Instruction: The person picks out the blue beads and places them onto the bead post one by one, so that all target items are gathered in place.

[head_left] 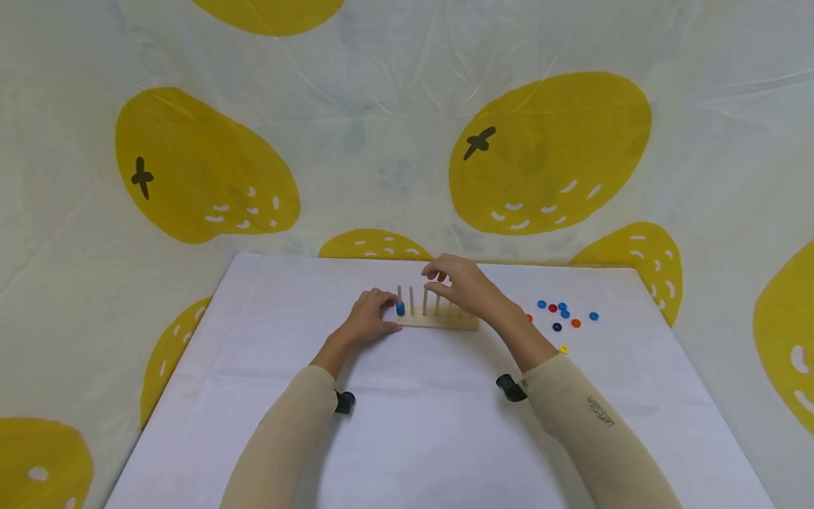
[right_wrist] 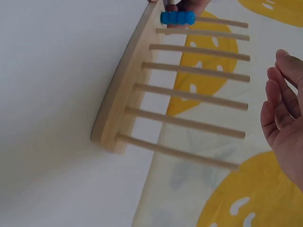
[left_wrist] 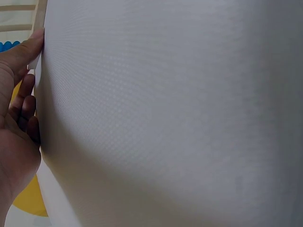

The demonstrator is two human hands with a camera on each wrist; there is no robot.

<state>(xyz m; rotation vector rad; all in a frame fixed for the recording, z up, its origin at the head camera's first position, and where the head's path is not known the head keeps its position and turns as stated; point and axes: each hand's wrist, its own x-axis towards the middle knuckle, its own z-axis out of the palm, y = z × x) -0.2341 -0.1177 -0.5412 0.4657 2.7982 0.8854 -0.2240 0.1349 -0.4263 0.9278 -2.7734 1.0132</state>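
Observation:
A wooden peg rack (head_left: 439,322) stands on the white table, with a row of several upright pegs (right_wrist: 201,71). Blue beads (right_wrist: 177,18) are stacked on the leftmost peg, low against the base. My left hand (head_left: 367,316) holds the rack's left end; in the left wrist view its thumb (left_wrist: 29,47) lies against the base. Above the pegs hovers my right hand (head_left: 467,286), fingers loosely bent and apart from the peg tips. No bead shows between its fingers in the right wrist view.
Right of the rack lie several loose beads, among them a blue bead (head_left: 594,316), a red bead (head_left: 552,308), an orange bead (head_left: 575,323), a dark blue bead (head_left: 557,326) and a yellow bead (head_left: 564,349). A patterned cloth (head_left: 381,177) hangs behind the table.

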